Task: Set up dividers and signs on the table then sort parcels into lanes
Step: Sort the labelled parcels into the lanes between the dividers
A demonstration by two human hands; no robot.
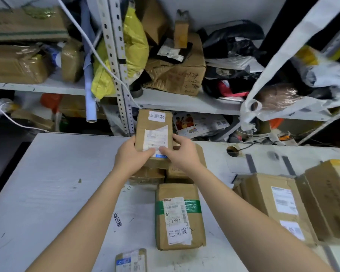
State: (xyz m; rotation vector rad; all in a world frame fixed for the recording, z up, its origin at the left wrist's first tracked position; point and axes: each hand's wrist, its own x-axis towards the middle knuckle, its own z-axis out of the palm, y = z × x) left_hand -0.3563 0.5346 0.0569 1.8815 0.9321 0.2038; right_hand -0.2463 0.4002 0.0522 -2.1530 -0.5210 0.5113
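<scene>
- Both hands are gripping one brown parcel (pixel 141 132) at the far middle of the white table (pixel 47 193). It is sitting over a small pile of brown parcels (pixel 147 176), and I cannot tell whether it is resting on them or hanging just above.
- Left hand (pixel 132 156) is curling round the parcel's left edge, with the thumb lying on top across the shipping label (pixel 155 137).
- Right hand (pixel 180 152) is curling round the right edge, with the thumb pressing on the same label beside the left thumb.
- A white handwritten sign (pixel 157 115) is sticking to the parcel's far end.
- A green-taped parcel (pixel 180 216) is lying flat just in front of the pile, nearer the person, carrying its own handwritten slip.
- A loose paper slip (pixel 118 222) with writing is lying on the table to its left, apart from it.
- A small parcel (pixel 131 261) is showing at the near edge, partly cut off.
- A large box (pixel 275 207) and a far-right box (pixel 330 197) are lying side by side, well apart from the hands.
- Grey tape strips (pixel 250 163) are running across the table beyond those boxes.
- Shelves (pixel 185 103) behind the table are holding cartons and bags — crowded.
</scene>
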